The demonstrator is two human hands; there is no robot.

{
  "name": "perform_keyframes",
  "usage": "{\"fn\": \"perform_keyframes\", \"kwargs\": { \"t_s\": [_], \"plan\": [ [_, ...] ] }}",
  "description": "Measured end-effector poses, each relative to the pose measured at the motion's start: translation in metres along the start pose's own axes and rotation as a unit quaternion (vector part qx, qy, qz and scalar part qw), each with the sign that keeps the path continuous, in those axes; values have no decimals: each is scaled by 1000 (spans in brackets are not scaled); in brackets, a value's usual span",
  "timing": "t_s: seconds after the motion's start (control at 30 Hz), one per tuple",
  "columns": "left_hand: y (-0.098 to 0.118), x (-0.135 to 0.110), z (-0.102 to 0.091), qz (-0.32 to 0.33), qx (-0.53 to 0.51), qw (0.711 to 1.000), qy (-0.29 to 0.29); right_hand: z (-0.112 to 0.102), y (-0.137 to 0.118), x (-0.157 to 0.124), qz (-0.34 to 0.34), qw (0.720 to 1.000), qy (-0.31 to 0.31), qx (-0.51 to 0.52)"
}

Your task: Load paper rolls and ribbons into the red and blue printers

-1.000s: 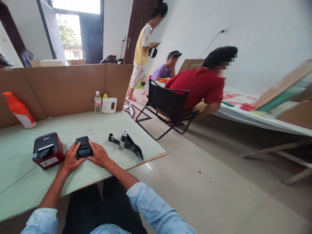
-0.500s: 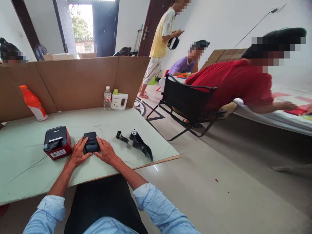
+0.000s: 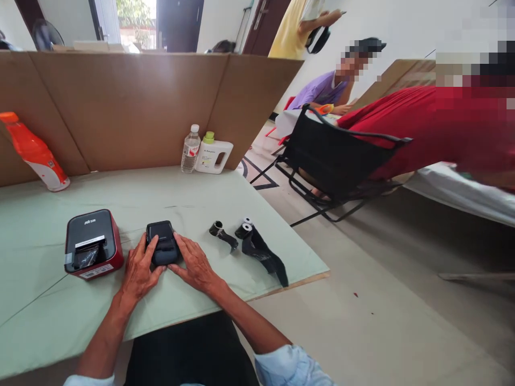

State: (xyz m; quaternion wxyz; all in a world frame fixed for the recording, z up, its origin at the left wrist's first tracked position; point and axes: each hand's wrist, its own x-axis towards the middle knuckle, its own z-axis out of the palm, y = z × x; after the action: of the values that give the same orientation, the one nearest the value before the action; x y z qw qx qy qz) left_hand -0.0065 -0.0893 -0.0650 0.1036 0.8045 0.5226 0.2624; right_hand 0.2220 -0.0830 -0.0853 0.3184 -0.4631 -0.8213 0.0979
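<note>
A small black portable printer [image 3: 163, 247] lies on the pale green tabletop, clasped between my two hands. My left hand [image 3: 139, 268] grips its left side, with fingers along the edge and over the top and the thumb at the near corner. On the opposite side, my right hand [image 3: 196, 264] presses its fingers and thumb against the casing. A larger black and red label printer [image 3: 94, 241] stands left of my left hand. To the right of my right hand are a small roll with a black ribbon tail [image 3: 223, 236] and a larger pair of rolls with black ribbon [image 3: 263, 252].
A cardboard partition [image 3: 148, 107] runs along the table's back. Before it stand an orange bottle [image 3: 36, 153], a clear water bottle [image 3: 190, 149] and a white jug [image 3: 214, 157]. A black folding chair [image 3: 346, 153], with a person in red [image 3: 418, 126] leaning away, is beyond the table's right edge.
The view has tipped down and moved closer to the table. Both hands keep their hold on the small printer, which stays on the tabletop. The person in red is still leaning rightward.
</note>
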Motion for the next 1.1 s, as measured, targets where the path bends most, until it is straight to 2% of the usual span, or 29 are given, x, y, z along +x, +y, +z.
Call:
{"fn": "perform_keyframes", "kwargs": {
  "t_s": [0.2, 0.47, 1.1],
  "plan": [
    [5, -3, -8, 0, -20, 1000, -13, -4, -2, -3, 3, 1000, -8, 6],
    [6, -1, -14, -25, -8, 1000, -2, -5, -5, 1, 4, 999, -26, 20],
    [3, 11, -19, -40, -9, 999, 0, -7, -9, 14, 6, 998, -31, 47]
  ]
}}
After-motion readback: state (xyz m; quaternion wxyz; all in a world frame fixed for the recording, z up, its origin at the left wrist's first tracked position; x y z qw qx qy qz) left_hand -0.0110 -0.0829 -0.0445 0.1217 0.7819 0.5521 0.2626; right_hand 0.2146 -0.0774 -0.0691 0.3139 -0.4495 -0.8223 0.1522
